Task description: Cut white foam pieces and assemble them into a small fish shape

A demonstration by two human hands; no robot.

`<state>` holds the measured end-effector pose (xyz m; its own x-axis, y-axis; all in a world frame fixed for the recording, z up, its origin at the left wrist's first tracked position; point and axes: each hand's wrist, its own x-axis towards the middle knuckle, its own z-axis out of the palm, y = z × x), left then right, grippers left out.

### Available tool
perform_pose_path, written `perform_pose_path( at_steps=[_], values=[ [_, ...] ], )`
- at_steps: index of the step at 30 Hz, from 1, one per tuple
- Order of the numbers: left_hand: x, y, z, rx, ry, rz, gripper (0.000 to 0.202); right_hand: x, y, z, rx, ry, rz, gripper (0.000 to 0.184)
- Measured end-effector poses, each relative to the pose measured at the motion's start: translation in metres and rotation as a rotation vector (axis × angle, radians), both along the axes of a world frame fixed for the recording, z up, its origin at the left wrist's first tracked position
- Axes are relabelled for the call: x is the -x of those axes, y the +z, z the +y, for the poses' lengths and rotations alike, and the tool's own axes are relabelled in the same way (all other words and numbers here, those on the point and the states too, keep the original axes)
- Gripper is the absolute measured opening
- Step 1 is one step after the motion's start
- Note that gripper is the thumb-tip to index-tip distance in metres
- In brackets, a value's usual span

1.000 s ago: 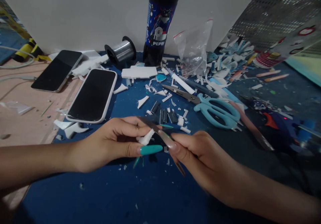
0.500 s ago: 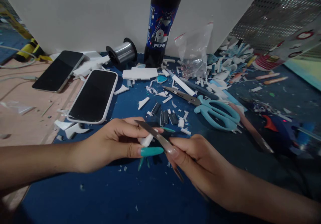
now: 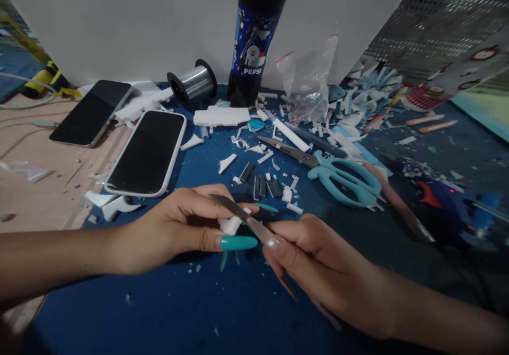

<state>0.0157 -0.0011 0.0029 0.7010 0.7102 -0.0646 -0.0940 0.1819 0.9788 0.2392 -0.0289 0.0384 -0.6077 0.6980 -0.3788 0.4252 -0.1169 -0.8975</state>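
Between the thumb and fingers of my left hand, which has long teal nails, is a small white piece of foam. My right hand pinches a narrow grey knife blade, its thumb with a long pale nail pressed on top. The blade lies slantwise across the white foam piece, its tip pointing up and left; its back end is hidden in my right hand. Just beyond my hands, small dark blocks and white scraps lie on the blue surface.
Blue-handled scissors lie open beyond my right hand. Two phones rest at the left. Farther back stand a spool of thread, a Pepsi bottle and a clear zip bag. Offcuts are heaped at back right.
The blade has shifted slightly left and down over the white foam piece, with more of the piece showing. More of my right hand's lower nails shows. Objects on the table look unchanged.
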Motion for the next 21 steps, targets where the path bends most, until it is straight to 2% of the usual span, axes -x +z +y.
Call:
perform_pose_path(
  at_steps=[5, 14, 21],
  values=[
    [0.0018, -0.0015, 0.0003, -0.02, 0.002, 0.0, 0.021, -0.0016, -0.0009, 0.0007, -0.014, -0.003, -0.024, 0.047],
    [-0.0028, -0.0006, 0.0001, 0.064, -0.024, -0.062, 0.031, 0.0024, -0.002, 0.0009, -0.025, 0.016, 0.011, 0.046],
    [-0.0031, -0.002, 0.0007, 0.087, -0.018, -0.087, 0.033, 0.0011, -0.0023, 0.0005, 0.078, 0.031, 0.035, 0.047]
  ],
)
